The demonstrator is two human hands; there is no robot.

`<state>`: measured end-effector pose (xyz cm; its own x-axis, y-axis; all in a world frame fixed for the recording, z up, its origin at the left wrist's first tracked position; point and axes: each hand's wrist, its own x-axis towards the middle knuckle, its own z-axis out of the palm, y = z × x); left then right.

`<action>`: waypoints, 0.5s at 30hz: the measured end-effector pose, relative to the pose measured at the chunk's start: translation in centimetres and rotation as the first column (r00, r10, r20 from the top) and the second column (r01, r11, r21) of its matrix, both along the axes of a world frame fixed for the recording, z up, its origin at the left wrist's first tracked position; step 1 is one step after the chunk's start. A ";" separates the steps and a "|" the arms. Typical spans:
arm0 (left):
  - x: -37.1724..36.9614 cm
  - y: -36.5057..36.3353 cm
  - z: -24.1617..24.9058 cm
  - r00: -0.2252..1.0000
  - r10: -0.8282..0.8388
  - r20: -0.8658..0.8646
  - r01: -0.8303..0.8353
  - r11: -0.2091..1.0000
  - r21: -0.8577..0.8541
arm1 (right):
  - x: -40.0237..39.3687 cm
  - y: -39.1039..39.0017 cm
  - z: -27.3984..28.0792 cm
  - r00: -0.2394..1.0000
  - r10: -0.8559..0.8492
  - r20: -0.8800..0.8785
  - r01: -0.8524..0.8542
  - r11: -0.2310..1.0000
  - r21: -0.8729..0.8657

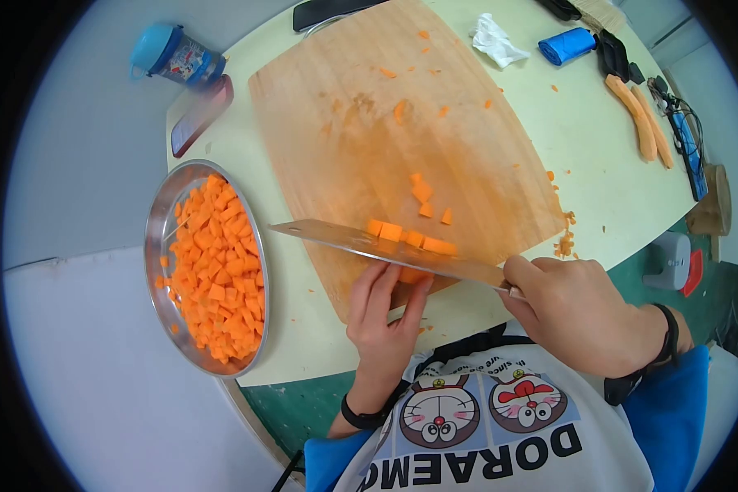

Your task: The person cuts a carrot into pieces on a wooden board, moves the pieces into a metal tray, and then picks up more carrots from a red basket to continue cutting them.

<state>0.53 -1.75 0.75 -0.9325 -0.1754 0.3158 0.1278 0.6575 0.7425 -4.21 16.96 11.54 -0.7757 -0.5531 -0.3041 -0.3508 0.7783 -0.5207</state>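
My right hand (578, 307) is wrapped round the handle of a broad kitchen knife (344, 238), whose blade points left across the near part of the wooden cutting board (303, 115). With its fingers against a piece of carrot (414, 275), my left hand (383, 316) steadies it on the near side of the blade. The blade partly hides that piece. Cut carrot chunks (391, 232) lie along the far side of the blade. A few small carrot bits (421, 191) sit farther up the board.
A metal dish (153, 230) of diced carrot stands left of the board. Behind it are a phone (201, 119) and a blue bottle (180, 57). At the right lie peeled carrots (635, 115), a blue roll (567, 46), a crumpled tissue (497, 41) and carrot scraps (565, 243).
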 end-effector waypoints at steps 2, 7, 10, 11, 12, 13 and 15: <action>0.0 0.0 0.0 1.000 -0.005 -0.007 0.005 1.000 -0.004 | 0.1 0.0 0.1 1.000 0.006 0.021 -0.006 1.000 0.006; 0.1 0.0 -0.1 1.000 -0.007 0.003 0.007 1.000 0.013 | 0.6 0.0 -0.3 1.000 -0.001 -0.016 0.001 1.000 -0.001; 0.1 -0.1 -0.2 1.000 -0.010 0.008 0.010 1.000 0.027 | 0.7 0.0 -0.5 0.999 0.008 -0.043 -0.008 1.000 -0.003; 0.1 -0.1 -0.2 1.000 -0.011 0.008 0.010 0.999 0.040 | 0.7 0.0 -0.6 0.999 0.018 -0.047 -0.018 1.000 -0.007; 0.1 -0.1 -0.1 1.000 -0.014 0.009 0.014 0.999 0.039 | 0.7 0.0 -0.6 0.999 0.014 -0.046 -0.015 1.000 -0.008; 0.1 -0.1 0.0 1.000 -0.023 0.017 0.022 0.999 0.035 | 0.8 0.0 -0.6 0.997 0.033 -0.067 -0.033 0.999 0.001; 0.1 -0.3 0.1 0.999 -0.035 0.026 0.034 0.999 0.027 | 0.9 0.0 -0.7 0.995 0.047 -0.087 -0.047 0.999 0.008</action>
